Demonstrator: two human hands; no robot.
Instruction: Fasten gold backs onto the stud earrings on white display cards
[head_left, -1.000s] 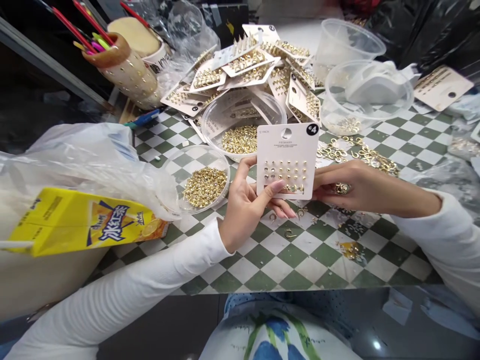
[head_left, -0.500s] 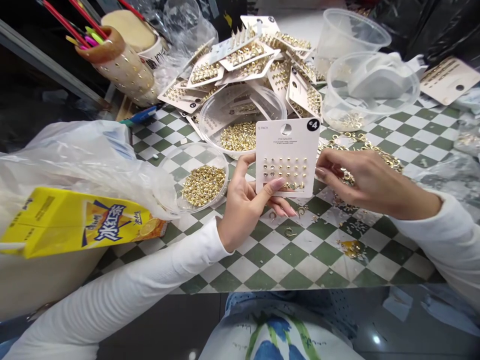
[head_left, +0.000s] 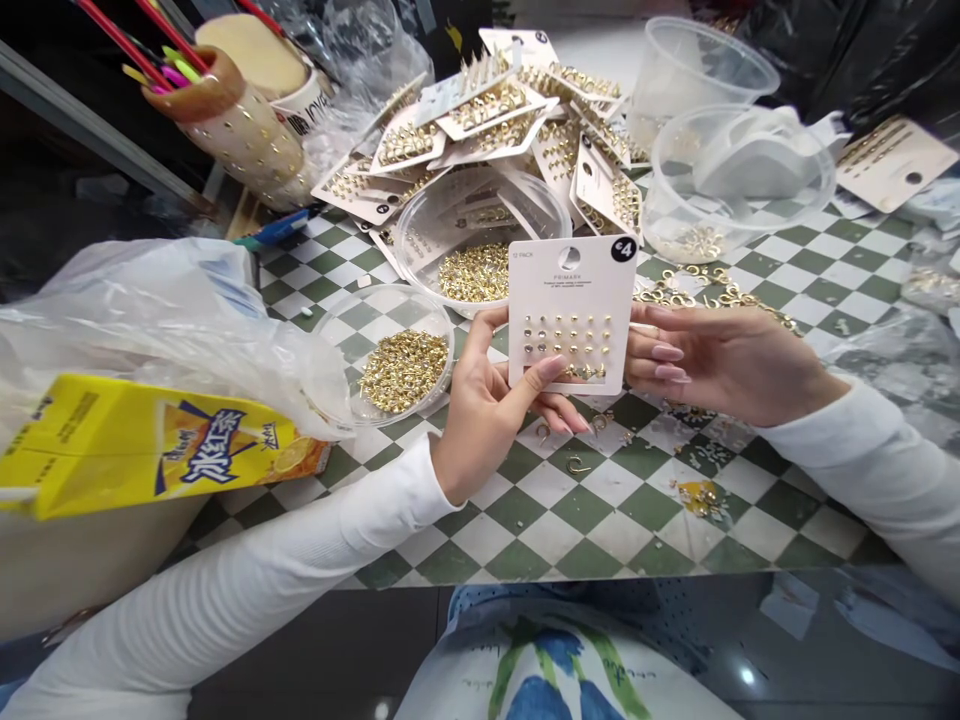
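Note:
A white earring card (head_left: 571,275) with rows of gold and clear studs stands upright in my left hand (head_left: 487,400). The left thumb presses on the lower front, and the fingers pass behind it. My right hand (head_left: 720,362) is at the card's right edge, fingers curled, with some fingertips hidden behind the card. Whatever those tips pinch is out of sight. Below the card, a loose gold hoop (head_left: 578,465) lies on the checkered table. To the left, a clear lid (head_left: 448,365) holds many small gold studs, and a clear tub (head_left: 551,205) behind the card holds more.
A pile of filled earring cards (head_left: 480,115) rises at the back. Clear tubs (head_left: 750,210) stand at the back right, near loose gold hoops (head_left: 705,285). A yellow drink carton (head_left: 112,440) and a plastic bag (head_left: 150,320) lie left. A pen cup (head_left: 240,130) leans behind.
My right hand has turned over and moved left, from just beside the card to its right edge, with fingertips now behind it. My left hand keeps the card nearly still.

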